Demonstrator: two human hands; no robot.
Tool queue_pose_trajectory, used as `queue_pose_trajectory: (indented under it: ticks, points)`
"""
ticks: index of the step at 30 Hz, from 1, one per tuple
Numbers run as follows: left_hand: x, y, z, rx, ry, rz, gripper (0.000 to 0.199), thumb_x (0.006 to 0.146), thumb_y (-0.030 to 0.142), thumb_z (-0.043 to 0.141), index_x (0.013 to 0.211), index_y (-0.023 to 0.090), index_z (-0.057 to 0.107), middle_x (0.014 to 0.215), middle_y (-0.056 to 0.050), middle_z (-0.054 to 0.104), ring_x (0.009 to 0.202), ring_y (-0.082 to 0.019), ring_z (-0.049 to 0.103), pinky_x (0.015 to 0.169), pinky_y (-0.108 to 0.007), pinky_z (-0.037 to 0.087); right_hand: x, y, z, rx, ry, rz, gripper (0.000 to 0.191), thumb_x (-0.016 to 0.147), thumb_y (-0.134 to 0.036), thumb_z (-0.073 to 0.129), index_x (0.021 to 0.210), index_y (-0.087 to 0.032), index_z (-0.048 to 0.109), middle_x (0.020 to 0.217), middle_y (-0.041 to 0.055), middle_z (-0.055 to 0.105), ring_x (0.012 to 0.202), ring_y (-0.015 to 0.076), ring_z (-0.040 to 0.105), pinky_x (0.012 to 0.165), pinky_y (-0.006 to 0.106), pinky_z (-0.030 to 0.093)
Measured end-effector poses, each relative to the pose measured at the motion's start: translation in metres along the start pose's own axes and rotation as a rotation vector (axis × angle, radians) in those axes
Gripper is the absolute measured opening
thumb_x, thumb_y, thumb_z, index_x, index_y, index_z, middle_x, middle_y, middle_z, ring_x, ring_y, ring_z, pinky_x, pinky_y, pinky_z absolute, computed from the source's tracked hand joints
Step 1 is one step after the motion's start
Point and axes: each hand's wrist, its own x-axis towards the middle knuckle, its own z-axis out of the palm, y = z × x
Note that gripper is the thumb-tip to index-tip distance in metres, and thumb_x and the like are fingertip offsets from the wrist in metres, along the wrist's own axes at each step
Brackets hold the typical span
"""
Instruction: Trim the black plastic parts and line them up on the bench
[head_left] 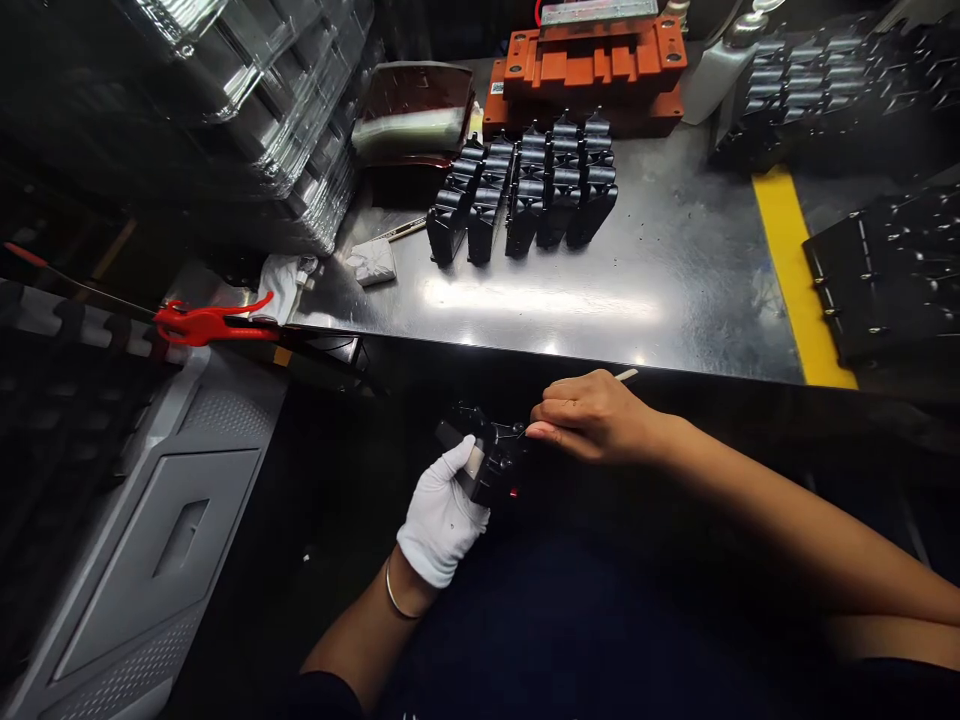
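1. in the head view, the front edge of the metal table (675, 290) runs across just beyond the hands, sloping down to the right.
2. bare metal lies between that edge and the standing black parts (529, 190), and more of it stretches right to the yellow tape (802, 275).
3. the black part (491, 460) being worked on is off the table, held up in front of the person's dark clothes, on the near side of the edge.
4. the left hand (446, 515), in a white glove, has its thumb and fingers closed around that part.
5. the right hand (589, 418), bare, pinches a thin stick (627, 375); its fingertips are narrow and right beside the part, though contact is too dark to tell.
6. the tabletop is shiny; a small white block (373, 262) sits left of the standing parts, an orange block (592, 65) behind them.
7. a white cloth (281, 288) lies at the left corner, next to a red tool (214, 322).
8. clear plastic trays (255, 110) rise in a stack at upper left; their contents are unclear.
9. a grey bin (169, 510) stands at lower left; its inside is hidden.
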Motion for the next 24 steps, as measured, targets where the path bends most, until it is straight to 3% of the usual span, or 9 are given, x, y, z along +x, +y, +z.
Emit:
queue_pose_trajectory:
  ticks: [3, 10, 14, 18, 20, 22, 24]
  points:
    - [-0.002, -0.001, 0.002, 0.007, -0.031, -0.017, 0.045, 0.101, 0.022, 0.029, 0.087, 0.009, 0.069, 0.077, -0.005, 0.076, 0.075, -0.011, 0.072, 0.078, -0.019, 0.056, -0.001, 0.002, -0.003, 0.083, -0.047, -0.001, 0.032, 0.097, -0.032, 0.045, 0.074, -0.017, 0.062, 0.058, 0.0001, 0.055, 0.050, 0.0095, 0.049, 0.049, 0.023, 0.034]
    - [-0.006, -0.004, 0.010, 0.036, 0.116, 0.011, 0.043, 0.100, 0.020, 0.031, 0.082, 0.008, 0.068, 0.071, -0.005, 0.075, 0.067, -0.011, 0.072, 0.068, -0.019, 0.058, -0.003, 0.003, -0.005, 0.219, -0.137, -0.006, 0.035, 0.096, -0.030, 0.047, 0.064, -0.018, 0.055, 0.054, -0.0020, 0.047, 0.049, 0.0091, 0.043, 0.050, 0.024, 0.031]
    - [-0.006, -0.006, 0.010, 0.072, 0.130, 0.028, 0.041, 0.099, 0.018, 0.033, 0.080, 0.008, 0.068, 0.070, -0.006, 0.074, 0.066, -0.011, 0.072, 0.070, -0.019, 0.058, -0.007, 0.002, -0.006, 0.326, -0.199, 0.056, 0.038, 0.096, -0.031, 0.047, 0.061, -0.017, 0.054, 0.055, -0.0019, 0.046, 0.050, 0.0089, 0.041, 0.051, 0.024, 0.031]
    - [-0.002, -0.006, 0.008, 0.103, 0.088, -0.001, 0.039, 0.098, 0.016, 0.036, 0.078, 0.007, 0.069, 0.071, -0.006, 0.074, 0.070, -0.012, 0.072, 0.076, -0.019, 0.058, -0.010, 0.003, -0.008, 0.678, -0.456, 0.189, 0.043, 0.095, -0.039, 0.046, 0.063, -0.016, 0.060, 0.053, -0.0028, 0.047, 0.048, 0.0080, 0.040, 0.048, 0.023, 0.033]
    - [-0.001, -0.001, 0.008, 0.078, 0.046, 0.046, 0.042, 0.099, 0.018, 0.034, 0.079, 0.009, 0.070, 0.072, -0.005, 0.075, 0.070, -0.011, 0.073, 0.073, -0.017, 0.058, -0.013, 0.005, -0.005, 0.811, -0.567, 0.246, 0.043, 0.094, -0.043, 0.047, 0.066, -0.015, 0.065, 0.051, -0.0034, 0.046, 0.047, 0.0078, 0.040, 0.046, 0.022, 0.033]
    - [-0.001, 0.005, 0.007, 0.039, -0.023, 0.154, 0.046, 0.101, 0.019, 0.030, 0.082, 0.012, 0.071, 0.074, -0.002, 0.076, 0.070, -0.008, 0.072, 0.070, -0.014, 0.057, -0.014, 0.004, 0.000, 0.774, -0.483, 0.346, 0.044, 0.094, -0.045, 0.047, 0.072, -0.014, 0.069, 0.054, -0.0023, 0.051, 0.050, 0.0088, 0.044, 0.049, 0.023, 0.036]
    - [-0.002, 0.011, 0.004, 0.041, -0.098, 0.242, 0.047, 0.101, 0.016, 0.029, 0.083, 0.015, 0.072, 0.077, -0.001, 0.077, 0.071, -0.006, 0.072, 0.070, -0.012, 0.055, -0.015, 0.001, 0.008, 0.646, -0.228, 0.491, 0.045, 0.096, -0.046, 0.042, 0.083, -0.015, 0.072, 0.065, 0.0007, 0.058, 0.060, 0.0116, 0.052, 0.057, 0.024, 0.041]
